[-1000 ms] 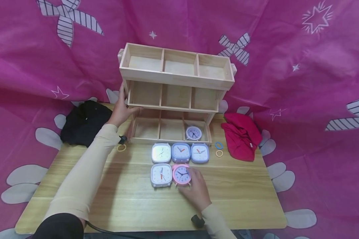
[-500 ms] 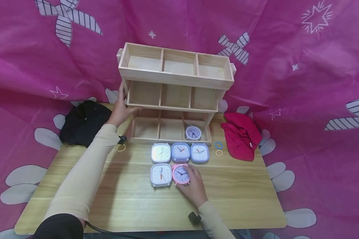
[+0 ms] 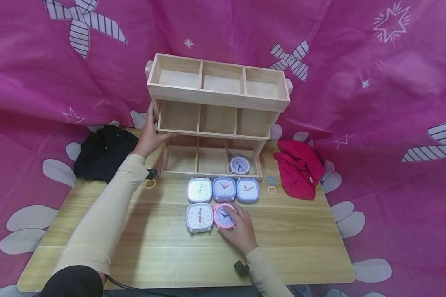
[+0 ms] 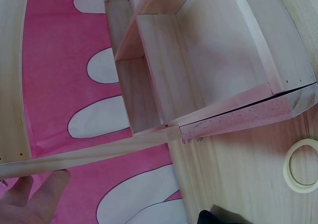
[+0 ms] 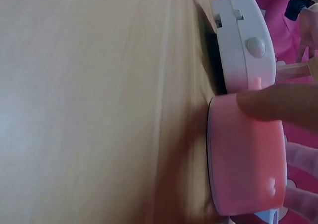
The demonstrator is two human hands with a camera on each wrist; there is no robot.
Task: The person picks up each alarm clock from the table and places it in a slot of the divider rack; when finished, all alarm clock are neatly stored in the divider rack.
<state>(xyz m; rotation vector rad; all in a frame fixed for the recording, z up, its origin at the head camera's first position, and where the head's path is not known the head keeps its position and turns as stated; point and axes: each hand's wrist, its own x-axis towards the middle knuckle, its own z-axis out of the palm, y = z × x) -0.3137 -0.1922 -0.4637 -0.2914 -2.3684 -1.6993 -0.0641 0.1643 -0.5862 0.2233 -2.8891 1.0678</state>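
Note:
My right hand (image 3: pixel 241 231) grips a round pink alarm clock (image 3: pixel 223 218) lying face up on the table. In the right wrist view, the thumb (image 5: pixel 278 105) presses the pink clock's side (image 5: pixel 246 159) and the other fingers lie across its far side, partly hidden. My left hand (image 3: pixel 148 138) rests against the left side of a three-tier wooden organizer (image 3: pixel 219 97), fingers extended. Its fingertips (image 4: pixel 52 189) touch a wooden strip in the left wrist view. A white square clock (image 3: pixel 199 218) lies left of the pink one. A round lilac clock (image 3: pixel 240 165) sits in the bottom tier's right compartment.
A white clock (image 3: pixel 199 189) and two blue clocks (image 3: pixel 224 189) form a row before the organizer. A black cloth item (image 3: pixel 107 152) lies left, a red cap-like item (image 3: pixel 301 169) right. Blue (image 3: pixel 271 180) and beige (image 3: pixel 271 190) rings lie beside it; another ring (image 3: pixel 150 184) is near my left wrist.
My right hand has shifted slightly left, and its fingers now reach further over the pink clock. The left hand and the organizer have stayed in place.

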